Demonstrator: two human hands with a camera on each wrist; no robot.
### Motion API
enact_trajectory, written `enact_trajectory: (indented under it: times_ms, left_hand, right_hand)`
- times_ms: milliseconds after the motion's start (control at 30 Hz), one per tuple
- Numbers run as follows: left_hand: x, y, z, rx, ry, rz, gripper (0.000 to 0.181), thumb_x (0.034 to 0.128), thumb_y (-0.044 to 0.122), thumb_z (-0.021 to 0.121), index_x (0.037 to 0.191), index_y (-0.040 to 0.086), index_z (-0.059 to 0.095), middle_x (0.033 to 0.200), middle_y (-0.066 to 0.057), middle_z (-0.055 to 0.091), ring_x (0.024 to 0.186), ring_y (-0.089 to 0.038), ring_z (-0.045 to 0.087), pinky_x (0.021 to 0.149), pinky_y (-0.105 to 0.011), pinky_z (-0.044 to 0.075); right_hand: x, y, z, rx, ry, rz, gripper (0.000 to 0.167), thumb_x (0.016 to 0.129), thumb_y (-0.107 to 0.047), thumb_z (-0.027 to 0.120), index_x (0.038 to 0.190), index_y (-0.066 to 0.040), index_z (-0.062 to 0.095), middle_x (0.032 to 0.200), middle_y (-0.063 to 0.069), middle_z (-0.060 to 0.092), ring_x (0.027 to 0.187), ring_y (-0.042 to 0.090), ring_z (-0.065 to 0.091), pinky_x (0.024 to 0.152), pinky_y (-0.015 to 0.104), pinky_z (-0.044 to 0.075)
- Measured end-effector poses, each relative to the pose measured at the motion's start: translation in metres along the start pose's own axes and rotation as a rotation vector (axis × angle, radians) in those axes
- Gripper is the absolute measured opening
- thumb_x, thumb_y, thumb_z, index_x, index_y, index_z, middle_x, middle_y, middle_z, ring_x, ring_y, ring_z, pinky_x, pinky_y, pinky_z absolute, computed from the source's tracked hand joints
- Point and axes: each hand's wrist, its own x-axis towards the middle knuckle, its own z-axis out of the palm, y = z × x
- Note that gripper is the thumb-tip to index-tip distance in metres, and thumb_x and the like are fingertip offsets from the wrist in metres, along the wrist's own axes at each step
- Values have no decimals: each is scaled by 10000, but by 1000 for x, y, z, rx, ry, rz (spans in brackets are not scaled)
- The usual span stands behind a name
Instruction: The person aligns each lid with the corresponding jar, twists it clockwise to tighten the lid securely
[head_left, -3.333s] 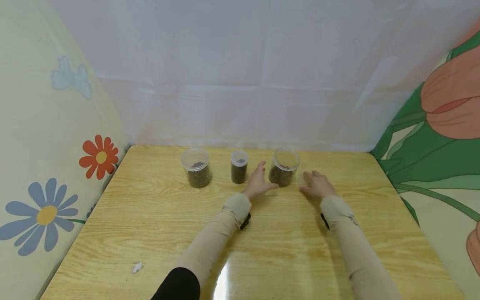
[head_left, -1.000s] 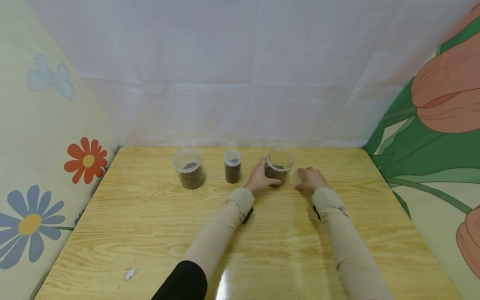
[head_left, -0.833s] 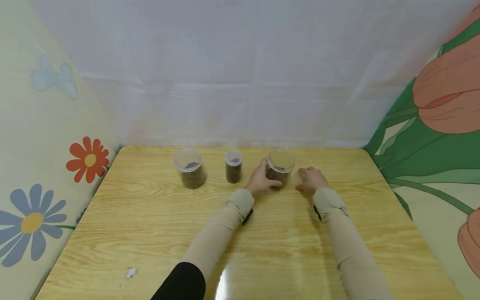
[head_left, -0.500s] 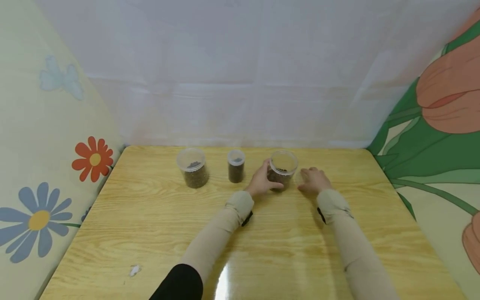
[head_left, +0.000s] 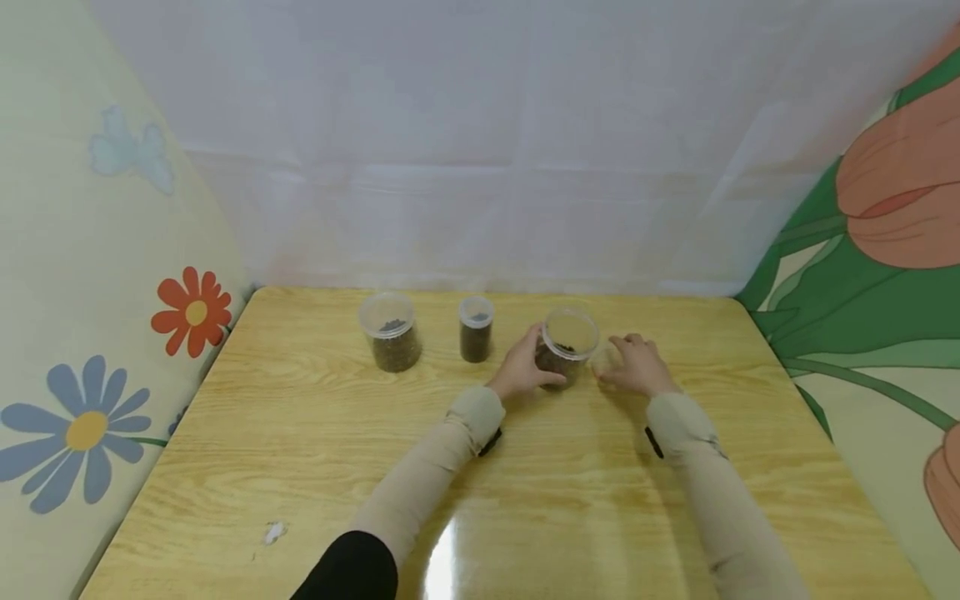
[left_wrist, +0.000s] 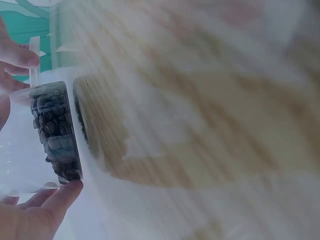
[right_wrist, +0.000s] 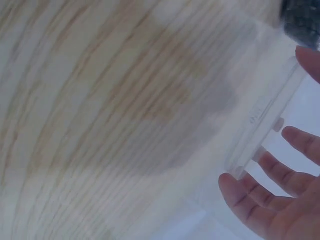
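Observation:
My left hand [head_left: 521,367] grips the right-hand clear jar [head_left: 558,364], fingers and thumb round its side. The jar has no lid on its rim and holds dark beans, which show closely in the left wrist view as a dark layer of beans [left_wrist: 52,130]. Just right of the jar, my right hand [head_left: 641,364] holds a thin clear lid [right_wrist: 267,117] by its edge, between thumb and fingertips. The lid stands on edge in the right wrist view, apart from the jar. It is barely visible from the head.
A small lidded jar [head_left: 476,340] with dark contents stands left of my left hand. Farther left is a wide clear jar [head_left: 396,346] with dark contents. Behind the wooden table [head_left: 337,467] hangs a white cloth [head_left: 420,150]; floral panels flank it.
Since the earliest frame, my left hand has closed round the jar, which has moved slightly toward the table's front. My right hand's fingers have curled more, with the lid now in them.

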Motion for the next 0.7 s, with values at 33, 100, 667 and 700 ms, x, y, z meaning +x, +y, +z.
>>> enact_trajectory:
  times_ms: [33,100,667,700]
  left_hand:
    - [-1,1,0,3,3,2,929,703,156,782,1428,115,203,1415,-111,347,1276,-191,358,1042,-314,299]
    - [-4,2,-1,-7,6,1,929,704,149,782,1429,117,202,1419,-112,341,1275,-200,360,1037,-319,309]
    - [-35,6,-14,67,-1,53,950,685,189,801,1427,90,216,1396,-99,373,1239,-219,407,1008,-321,349]
    - [-37,6,-15,69,-1,54,952,685,188,801,1427,86,214,1397,-105,370,1238,-224,408,1007,-323,351]
  right_hand:
    - [-2,-1,-1,5,1,-4,753,776,-268,708,1337,83,347,1290,339,328,1142,517,299,886,622,342]
    - [-5,-4,-2,9,7,-13,751,776,-269,705,1336,83,350,1296,344,321,1149,527,294,892,627,335]
    - [-34,-23,-7,32,70,-82,737,772,-269,706,1324,86,371,1296,360,320,1125,557,320,861,640,349]
    - [-36,-24,-7,31,73,-87,735,772,-270,706,1324,84,373,1297,357,322,1127,556,319,865,640,346]
